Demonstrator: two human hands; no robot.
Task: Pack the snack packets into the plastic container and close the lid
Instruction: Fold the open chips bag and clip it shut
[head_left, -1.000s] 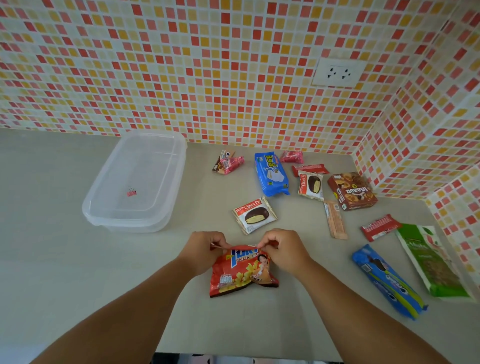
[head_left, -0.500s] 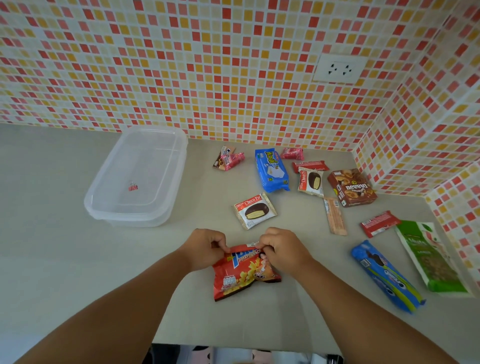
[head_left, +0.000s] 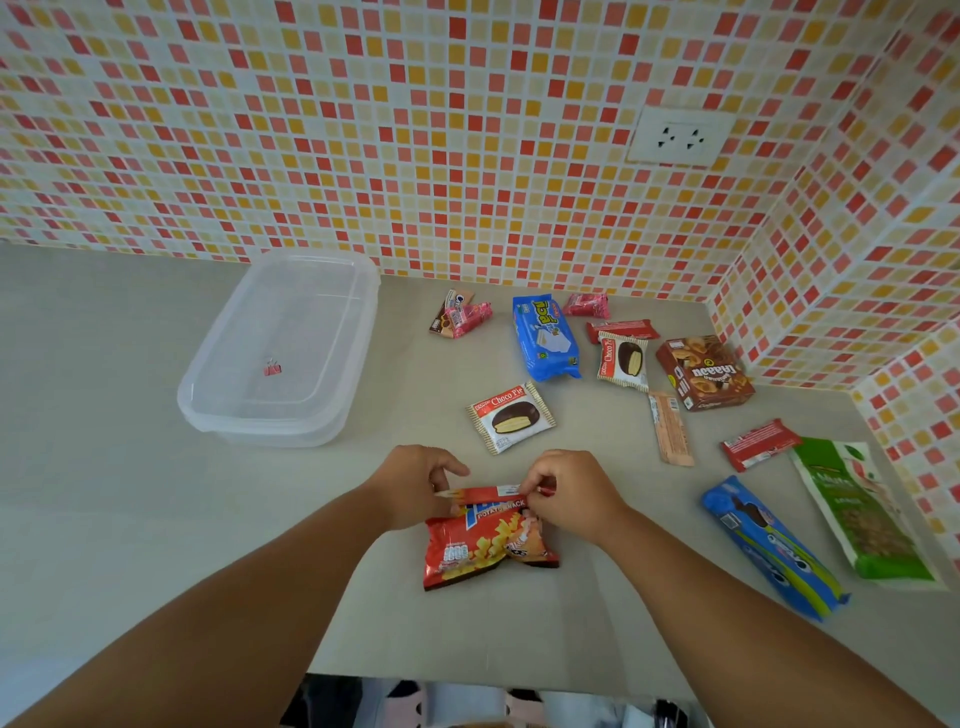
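Observation:
A red potato snack bag (head_left: 488, 545) lies on the counter in front of me. My left hand (head_left: 415, 486) pinches its top left corner and my right hand (head_left: 569, 491) pinches the top edge on the right. The clear plastic container (head_left: 208, 410) stands at the back left, a small red binder clip (head_left: 271, 369) showing on or in it; I cannot tell if the lid is on. Beyond my hands lie a Choco Pie packet (head_left: 511, 417), a second Choco Pie (head_left: 623, 360) and a blue wafer pack (head_left: 545, 338).
A brown biscuit box (head_left: 706, 371), red bars (head_left: 759, 443), a peach stick packet (head_left: 670, 428), a blue cookie tube (head_left: 774, 548) and a green bag (head_left: 862, 512) lie at the right. Small pink packets (head_left: 462, 317) sit near the tiled wall. The counter's front edge (head_left: 467, 675) is close below.
Both hands have stayed on the red bag's top edge, working it; the bag has shifted slightly and its top looks folded flatter. The camera moved a little.

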